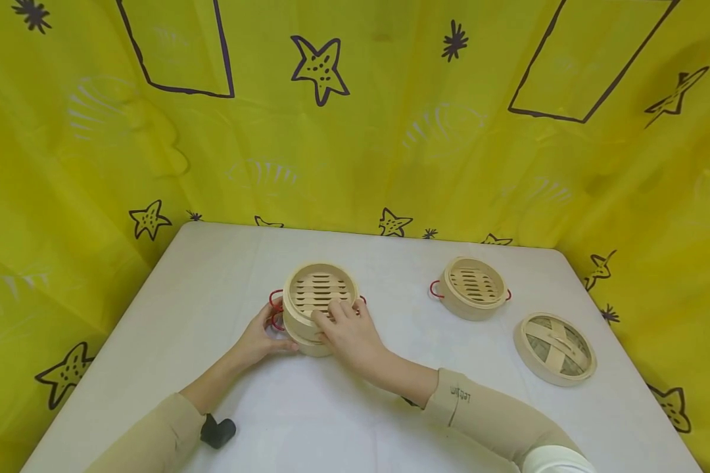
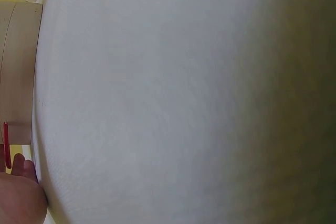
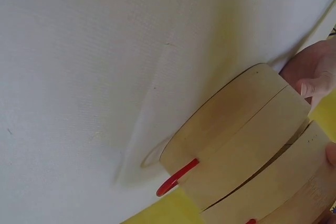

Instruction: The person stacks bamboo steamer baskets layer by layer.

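Nearest, the right hand [image 1: 353, 335] is gripping the near-right rim of the upper bamboo steamer basket [image 1: 319, 289], its fingers bending over the edge. Just to the left, the left hand [image 1: 263, 337] is holding the lower steamer basket [image 1: 312, 348], thumb in front and fingers going round behind. Both baskets are standing stacked near the middle of the white tabletop [image 1: 307, 427]. In the right wrist view a dark gap is showing between the tiers, widening toward the left thumb, so the upper one is seemingly sitting askew. Doing this well probably means the left hand is bracing the lower tier while the right is levelling the upper rim, lining up the red handles [image 3: 178, 178] and keeping fingertips out of the seam. Farther off to the right, a woven bamboo lid [image 1: 555, 349] is lying flat; beyond it, a third steamer basket [image 1: 474, 287] is resting upright before the yellow curtain [image 1: 361, 157].
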### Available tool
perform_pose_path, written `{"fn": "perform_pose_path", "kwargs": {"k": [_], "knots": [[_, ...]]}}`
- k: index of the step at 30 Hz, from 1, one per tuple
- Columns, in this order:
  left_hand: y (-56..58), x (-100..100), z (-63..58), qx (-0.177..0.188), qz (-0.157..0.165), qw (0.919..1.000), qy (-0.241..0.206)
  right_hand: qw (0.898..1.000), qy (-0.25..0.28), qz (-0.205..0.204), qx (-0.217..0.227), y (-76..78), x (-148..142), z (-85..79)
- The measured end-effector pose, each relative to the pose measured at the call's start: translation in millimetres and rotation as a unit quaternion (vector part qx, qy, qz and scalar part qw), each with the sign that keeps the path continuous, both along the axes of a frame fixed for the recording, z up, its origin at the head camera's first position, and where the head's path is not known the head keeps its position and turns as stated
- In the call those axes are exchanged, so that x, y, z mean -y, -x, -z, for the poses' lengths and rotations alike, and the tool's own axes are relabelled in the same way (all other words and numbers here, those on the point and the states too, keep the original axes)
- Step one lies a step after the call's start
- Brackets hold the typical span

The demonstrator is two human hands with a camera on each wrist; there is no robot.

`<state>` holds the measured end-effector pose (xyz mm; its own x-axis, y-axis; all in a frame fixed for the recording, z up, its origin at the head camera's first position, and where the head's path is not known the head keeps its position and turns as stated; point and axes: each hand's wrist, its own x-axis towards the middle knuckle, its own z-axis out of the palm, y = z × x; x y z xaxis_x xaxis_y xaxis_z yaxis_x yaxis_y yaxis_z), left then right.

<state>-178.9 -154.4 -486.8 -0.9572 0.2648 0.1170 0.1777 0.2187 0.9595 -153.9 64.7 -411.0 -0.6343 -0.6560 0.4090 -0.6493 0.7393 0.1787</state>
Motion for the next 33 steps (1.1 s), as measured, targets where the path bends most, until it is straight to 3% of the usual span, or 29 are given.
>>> {"fn": "perform_pose_path", "kwargs": {"k": [17,33], "knots": [[-3.1,-2,0.0,-0.003,0.003,0.9997,-0.024,1.000,0.003,-0.004,-0.003,-1.3,2,0.3],[-15.1,-9,-6.7,0.041,-0.037,0.9984,-0.014,1.000,-0.003,-0.004,-0.022,-5.0,3,1.3]]}}
